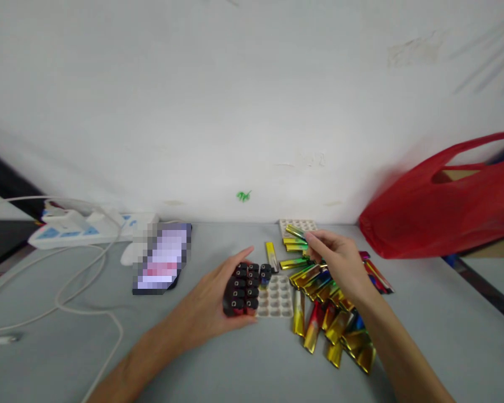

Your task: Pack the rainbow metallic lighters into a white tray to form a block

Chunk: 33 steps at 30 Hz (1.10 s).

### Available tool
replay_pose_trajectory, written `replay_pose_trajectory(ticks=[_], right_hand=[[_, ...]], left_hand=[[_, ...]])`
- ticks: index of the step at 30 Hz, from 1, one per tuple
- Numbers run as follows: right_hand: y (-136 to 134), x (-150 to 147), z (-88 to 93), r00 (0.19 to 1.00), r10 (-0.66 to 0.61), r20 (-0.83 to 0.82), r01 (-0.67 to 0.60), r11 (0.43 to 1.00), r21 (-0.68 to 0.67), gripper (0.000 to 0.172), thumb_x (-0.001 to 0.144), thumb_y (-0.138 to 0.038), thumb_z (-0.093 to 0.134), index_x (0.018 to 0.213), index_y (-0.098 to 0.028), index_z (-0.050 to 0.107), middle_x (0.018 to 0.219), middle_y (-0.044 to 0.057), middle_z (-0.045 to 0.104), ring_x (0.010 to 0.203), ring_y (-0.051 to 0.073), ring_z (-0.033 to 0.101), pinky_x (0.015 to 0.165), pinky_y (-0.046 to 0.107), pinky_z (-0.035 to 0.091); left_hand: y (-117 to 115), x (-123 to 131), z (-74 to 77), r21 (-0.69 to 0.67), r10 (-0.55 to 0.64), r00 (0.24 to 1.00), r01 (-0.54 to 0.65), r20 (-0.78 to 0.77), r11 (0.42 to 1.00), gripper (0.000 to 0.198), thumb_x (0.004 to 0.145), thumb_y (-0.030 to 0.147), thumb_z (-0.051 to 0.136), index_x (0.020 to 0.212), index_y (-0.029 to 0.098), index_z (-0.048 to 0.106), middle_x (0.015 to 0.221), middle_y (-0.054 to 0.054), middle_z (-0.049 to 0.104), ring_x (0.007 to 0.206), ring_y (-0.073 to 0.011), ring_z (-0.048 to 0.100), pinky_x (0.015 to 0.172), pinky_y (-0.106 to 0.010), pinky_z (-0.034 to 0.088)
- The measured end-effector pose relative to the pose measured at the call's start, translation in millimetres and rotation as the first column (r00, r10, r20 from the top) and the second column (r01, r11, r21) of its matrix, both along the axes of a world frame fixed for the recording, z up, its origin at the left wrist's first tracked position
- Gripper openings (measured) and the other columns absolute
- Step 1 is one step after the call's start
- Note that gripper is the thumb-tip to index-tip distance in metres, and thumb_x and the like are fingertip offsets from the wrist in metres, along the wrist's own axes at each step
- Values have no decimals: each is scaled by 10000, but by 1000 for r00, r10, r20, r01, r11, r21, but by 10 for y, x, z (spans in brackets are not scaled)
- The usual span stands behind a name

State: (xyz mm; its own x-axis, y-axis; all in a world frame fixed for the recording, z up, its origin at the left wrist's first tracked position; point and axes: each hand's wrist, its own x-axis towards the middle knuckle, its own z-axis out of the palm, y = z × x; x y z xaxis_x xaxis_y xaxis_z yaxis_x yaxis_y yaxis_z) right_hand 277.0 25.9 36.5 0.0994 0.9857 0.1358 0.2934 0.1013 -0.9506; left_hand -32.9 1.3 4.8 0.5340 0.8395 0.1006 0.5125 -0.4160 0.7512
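My left hand (pixel 208 296) curves round a block of black-topped pieces (pixel 246 288), thumb behind and fingers in front. These pieces stand upright in rows in a pale tray (pixel 280 299) with round pockets; its right part shows bare pockets. Between the thumb and fingers of my right hand (pixel 334 254) is a shiny gold-green sleeve (pixel 296 232), flat and narrow. Under and beside that hand lies a loose pile of similar shiny sleeves (pixel 313 327) in gold, red and blue. One yellow sleeve (pixel 271 254) lies apart behind the tray.
Behind the pile is a second pocketed tray (pixel 306 225). A red bag (pixel 441 207) stands at the right by the wall (pixel 243 112). On the left are a phone (pixel 163 260), a white power strip (pixel 92 229) and a looping white cable (pixel 61 296) across the grey table (pixel 185 369).
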Motion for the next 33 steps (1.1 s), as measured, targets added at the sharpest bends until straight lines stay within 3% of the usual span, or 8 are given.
replay_pose_trajectory(ticks=[3, 6, 11, 15, 18, 23, 28, 33], right_hand=[[-28, -87, -10, 969, 1, -248, -11, 999, -41, 389, 903, -561, 877, 829, -199, 755, 649, -31, 567, 635, 155, 456, 637, 315, 349], [-40, -152, -56, 886, 53, -461, -97, 993, -72, 376, 900, -506, 903, 757, -209, 722, 793, 7, 650, 747, 164, 514, 720, 307, 427], [-89, -258, -54, 718, 81, -692, -227, 966, -122, 271, 906, -477, 896, 1042, -249, 837, 1177, 56, 729, 976, 202, 627, 798, 315, 539], [-163, -327, 13, 647, 128, -752, -382, 907, -175, 354, 977, -521, 807, 1162, -220, 810, 922, 28, 684, 779, 174, 638, 728, 302, 531], [-205, -353, 44, 607, 134, -783, -461, 862, -209, 359, 1002, -512, 774, 1187, -205, 763, 732, -47, 514, 553, 94, 408, 535, 219, 370], [-192, -372, 11, 562, 114, -819, -556, 786, -272, 410, 926, -571, 792, 919, -178, 673, 642, -115, 235, 531, 82, 76, 442, 210, 92], [-199, -439, -14, 552, 187, -813, -583, 783, -216, 609, 929, -661, 740, 654, -245, 390, 613, -116, 186, 532, 86, 54, 455, 248, 65], [-255, -534, -67, 642, 176, -746, -491, 842, -223, 585, 985, -629, 609, 614, -268, 337, 572, -114, 153, 517, 102, 67, 464, 287, 71]], left_hand=[[2, 4, 7, -3, -2, 1000, 2, -3, 1000, 1198, 817, 299, 980, 1738, 411, 222, 1613, -80, 601, 1413, -326, 660, 1260, -493, 489], [5, 11, 13, -9, -6, 1000, 6, 2, 1000, 1204, 807, 295, 985, 1737, 396, 226, 1601, -89, 611, 1400, -327, 668, 1251, -497, 500], [3, 8, -2, -6, 8, 1000, -8, 0, 1000, 1192, 804, 285, 980, 1740, 369, 248, 1601, -97, 616, 1410, -334, 665, 1261, -494, 493], [0, -3, -10, -4, 2, 1000, -2, 7, 1000, 1186, 807, 311, 981, 1740, 362, 251, 1619, -98, 603, 1416, -332, 663, 1259, -483, 499], [-3, 0, 0, -6, 3, 1000, -3, 13, 1000, 1177, 819, 292, 970, 1737, 385, 240, 1610, -82, 606, 1409, -319, 666, 1252, -471, 504], [0, 15, 7, -34, 4, 1000, -3, 11, 999, 1188, 817, 320, 974, 1736, 353, 222, 1611, -106, 602, 1413, -334, 659, 1266, -495, 485], [0, 9, -17, -63, 8, 1000, -6, 30, 998, 1241, 803, 344, 988, 1747, 356, 181, 1612, -115, 602, 1408, -344, 663, 1251, -510, 496], [-3, 16, -18, -53, 17, 999, -15, 41, 998, 1223, 803, 329, 982, 1744, 355, 201, 1572, -106, 638, 1364, -340, 694, 1209, -488, 537]])
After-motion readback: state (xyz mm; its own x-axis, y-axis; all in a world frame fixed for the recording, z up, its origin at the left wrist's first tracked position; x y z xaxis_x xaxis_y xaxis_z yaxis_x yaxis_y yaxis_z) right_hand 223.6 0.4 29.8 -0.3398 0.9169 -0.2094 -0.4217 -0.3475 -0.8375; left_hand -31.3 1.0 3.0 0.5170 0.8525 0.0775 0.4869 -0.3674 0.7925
